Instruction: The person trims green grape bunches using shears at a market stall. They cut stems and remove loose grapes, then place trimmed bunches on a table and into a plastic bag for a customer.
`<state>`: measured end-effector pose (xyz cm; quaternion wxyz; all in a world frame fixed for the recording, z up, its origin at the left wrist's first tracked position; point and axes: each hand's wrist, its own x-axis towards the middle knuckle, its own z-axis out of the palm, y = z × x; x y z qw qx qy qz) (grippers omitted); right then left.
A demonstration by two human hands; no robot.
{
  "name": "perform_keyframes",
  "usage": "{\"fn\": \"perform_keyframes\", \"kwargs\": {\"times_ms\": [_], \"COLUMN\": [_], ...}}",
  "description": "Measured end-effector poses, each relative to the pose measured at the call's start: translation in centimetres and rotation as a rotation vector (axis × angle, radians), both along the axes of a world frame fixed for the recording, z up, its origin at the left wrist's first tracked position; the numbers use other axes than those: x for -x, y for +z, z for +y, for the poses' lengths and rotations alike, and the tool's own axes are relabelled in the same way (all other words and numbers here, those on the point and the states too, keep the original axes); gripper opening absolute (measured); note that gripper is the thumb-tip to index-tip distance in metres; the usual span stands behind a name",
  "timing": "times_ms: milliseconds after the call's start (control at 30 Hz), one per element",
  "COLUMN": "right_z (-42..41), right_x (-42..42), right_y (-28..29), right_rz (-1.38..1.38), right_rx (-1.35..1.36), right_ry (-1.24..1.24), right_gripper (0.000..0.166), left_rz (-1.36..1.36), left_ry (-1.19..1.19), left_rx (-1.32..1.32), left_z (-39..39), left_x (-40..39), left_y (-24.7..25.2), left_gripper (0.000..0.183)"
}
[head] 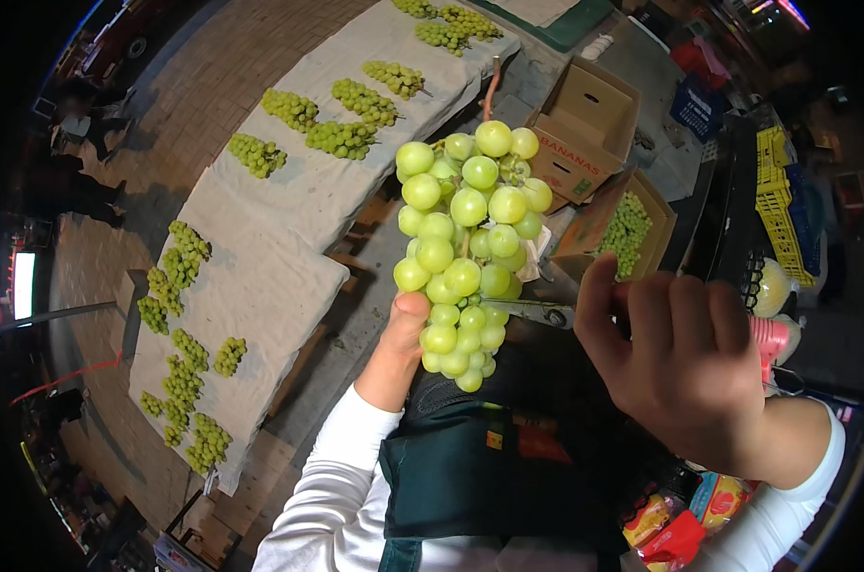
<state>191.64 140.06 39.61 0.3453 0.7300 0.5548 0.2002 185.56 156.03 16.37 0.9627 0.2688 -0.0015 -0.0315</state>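
Observation:
A large bunch of green grapes (468,250) hangs before me, its brown stem (491,89) pointing up. My left hand (407,332) supports it from behind, with the thumb showing at its left side. In my right hand (679,350) is a pair of scissors (539,312). Their metal blades reach in among the lower grapes, and a bit of red handle shows by my fingers. The blade tips are partly hidden by the fruit, so I cannot tell whether they touch a stalk.
A cloth-covered table (260,236) on the left bears several grape bunches (342,139). To the right stand an open cardboard banana box (582,121) and another box (664,239) with grapes inside. Yellow crates (775,193) line the far right. Bagged goods (671,536) lie below my right arm.

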Motion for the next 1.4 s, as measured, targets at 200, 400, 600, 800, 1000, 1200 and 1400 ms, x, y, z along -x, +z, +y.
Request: {"fn": "perform_keyframes", "kwargs": {"times_ms": [200,400,600,800,1000,1200,1400], "right_z": [0.3,1.0,0.6,0.7,0.8,-0.6,-1.1], "right_x": [0.4,0.6,0.2,-0.3,-0.1,-1.6,-8.5], "right_y": [-1.5,-2.5,-2.9,-3.2,-2.3,1.7,-1.7], "right_rz": [-0.006,-0.03,0.065,0.025,-0.018,0.363,0.934], "right_rx": [-0.032,-0.016,-0.106,-0.101,0.004,-0.223,-0.987], "right_ry": [-0.145,-0.22,-0.262,-0.216,-0.166,-0.284,-0.405], "right_gripper": [0.021,0.025,0.029,0.022,0.016,0.026,0.028], "left_rz": [0.066,0.039,0.017,0.038,0.024,-0.01,-0.071], "left_ry": [0.063,0.174,0.192,0.189,0.182,-0.011,-0.19], "left_rx": [-0.114,-0.029,-0.028,-0.065,-0.084,0.1,0.25], "left_z": [-0.4,-0.5,-0.5,-0.4,-0.3,0.4,-0.1], "left_x": [-0.3,0.1,0.0,0.2,0.0,-0.4,-1.4], "left_y": [1.0,-0.3,-1.2,-1.6,-1.8,0.0,0.4], "left_gripper": [0.118,0.101,0.102,0.102,0.102,0.113,0.117]}}
